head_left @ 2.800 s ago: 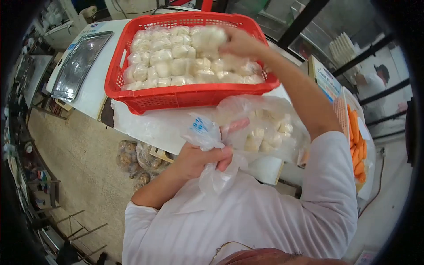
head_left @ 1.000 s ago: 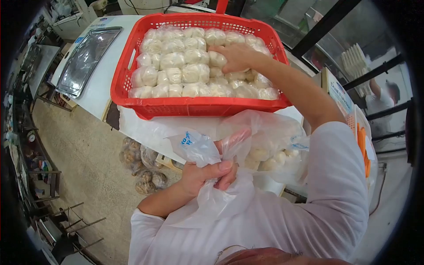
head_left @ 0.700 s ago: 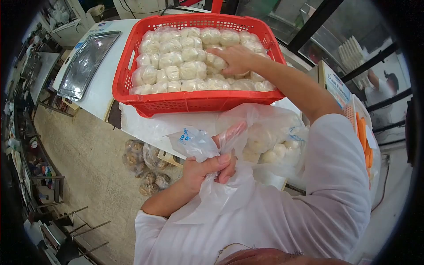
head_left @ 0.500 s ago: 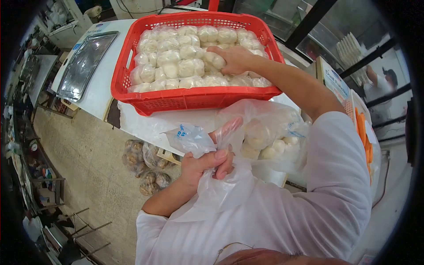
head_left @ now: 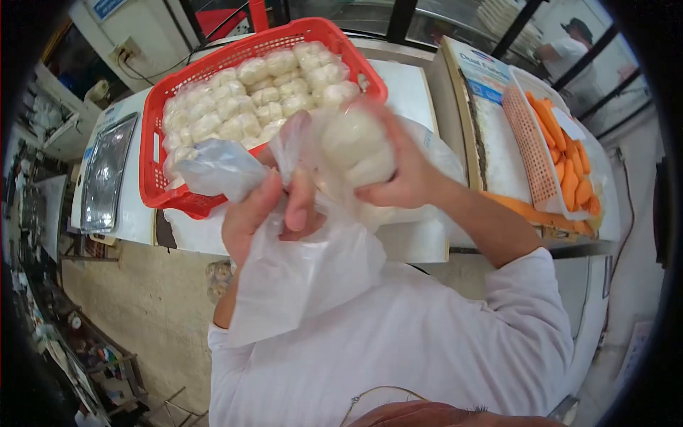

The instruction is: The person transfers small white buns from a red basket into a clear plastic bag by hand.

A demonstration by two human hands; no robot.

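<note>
My left hand [head_left: 274, 206] is closed on a clear plastic bag [head_left: 302, 267] whose lower part hangs over the white shirt. The bag's bunched end with blue print [head_left: 220, 169] sticks out at the left. My right hand [head_left: 409, 160], smeared by motion, grips a pack of round white pieces [head_left: 356, 148] in clear plastic, close to the right of my left hand. Behind both hands a red basket [head_left: 206, 203] holds rows of similar packs [head_left: 228, 117]. Another plastic bag [head_left: 434, 149] lies on the table behind my right hand, partly hidden.
A metal tray [head_left: 108, 174] lies at the left of the white table [head_left: 405, 89]. To the right, a pink basket [head_left: 530, 146] holds peeled carrots [head_left: 562, 156]. Filled bags [head_left: 219, 277] stand on the floor. Behind the window frame a person [head_left: 573, 60] in a cap is visible.
My right hand has come out of the red basket with a pack and is now beside my left hand. The view has turned, bringing the carrots into fuller sight.
</note>
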